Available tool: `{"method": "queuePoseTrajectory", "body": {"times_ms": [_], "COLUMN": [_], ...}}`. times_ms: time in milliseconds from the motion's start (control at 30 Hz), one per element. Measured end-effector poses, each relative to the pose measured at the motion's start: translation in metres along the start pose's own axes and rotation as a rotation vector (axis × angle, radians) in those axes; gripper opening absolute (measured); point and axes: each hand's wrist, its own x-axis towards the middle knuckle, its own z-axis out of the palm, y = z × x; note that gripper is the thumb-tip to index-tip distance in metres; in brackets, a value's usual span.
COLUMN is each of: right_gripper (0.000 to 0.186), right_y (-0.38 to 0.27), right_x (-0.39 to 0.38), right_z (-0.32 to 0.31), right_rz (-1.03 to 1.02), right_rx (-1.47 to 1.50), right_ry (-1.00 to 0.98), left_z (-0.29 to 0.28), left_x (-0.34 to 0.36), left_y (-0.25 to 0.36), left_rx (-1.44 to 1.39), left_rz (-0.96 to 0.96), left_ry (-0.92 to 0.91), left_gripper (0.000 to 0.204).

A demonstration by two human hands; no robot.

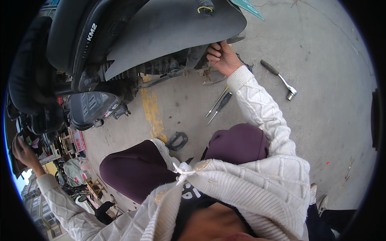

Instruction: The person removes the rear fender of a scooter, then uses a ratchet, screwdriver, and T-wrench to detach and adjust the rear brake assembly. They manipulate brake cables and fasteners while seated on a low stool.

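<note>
The scooter (120,52) fills the upper left part of the view, with its black seat at the far left and its grey rear mudguard (173,28) stretched toward the upper middle. The right hand (222,56) is raised to the lower edge of this mudguard, where the fingers are curled tightly around the rim of the panel, so the hand is closed on the mudguard itself. The left hand (23,152) is seen far away at the left border, beside the dark seat, well apart from the right hand; its fingers are bent, but it cannot be told whether something is gripped there. Both arms are covered by white knitted sleeves. On the concrete ground (321,132), two screwdrivers (218,105) are laid close together, just below the right wrist. A ratchet wrench (279,79) is placed further to the right, apart from the hand. A small dark bracket (177,140) is lying near the knee, under a yellow painted line (152,112).
</note>
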Motion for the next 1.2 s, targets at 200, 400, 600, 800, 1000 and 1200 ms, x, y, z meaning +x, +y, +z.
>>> {"method": "queuePoseTrajectory", "body": {"times_ms": [200, 400, 600, 800, 1000, 1200], "right_gripper": [0.033, 0.036, 0.064, 0.032, 0.017, 0.019], "right_y": [-0.009, -0.033, 0.005, 0.026, -0.039, -0.132], "right_x": [-0.014, -0.051, -0.047, -0.023, -0.061, -0.083], "right_z": [0.008, 0.048, 0.130, 0.147, 0.087, 0.055], "right_rz": [0.055, 0.103, 0.097, -0.027, -0.315, -1.011], "right_rx": [-0.191, -0.681, -1.274, -0.967, -0.818, -1.994], "right_ry": [0.176, 0.383, -0.043, 0.106, 0.406, 0.636], "left_z": [-0.055, -0.020, -0.005, 0.011, -0.014, -0.032], "left_x": [-0.011, 0.024, 0.032, 0.039, 0.050, 0.070], "left_y": [0.337, 0.433, 0.410, 0.427, 0.530, 0.653], "left_rx": [-1.050, -0.935, -0.469, -0.424, -0.657, -0.833], "left_rz": [0.450, 0.261, 0.266, 0.328, 0.449, 0.464], "left_ry": [-0.771, -0.323, -0.231, -0.302, -0.191, -0.243], "left_gripper": [0.068, 0.059, 0.062, 0.038, 0.036, 0.012]}}
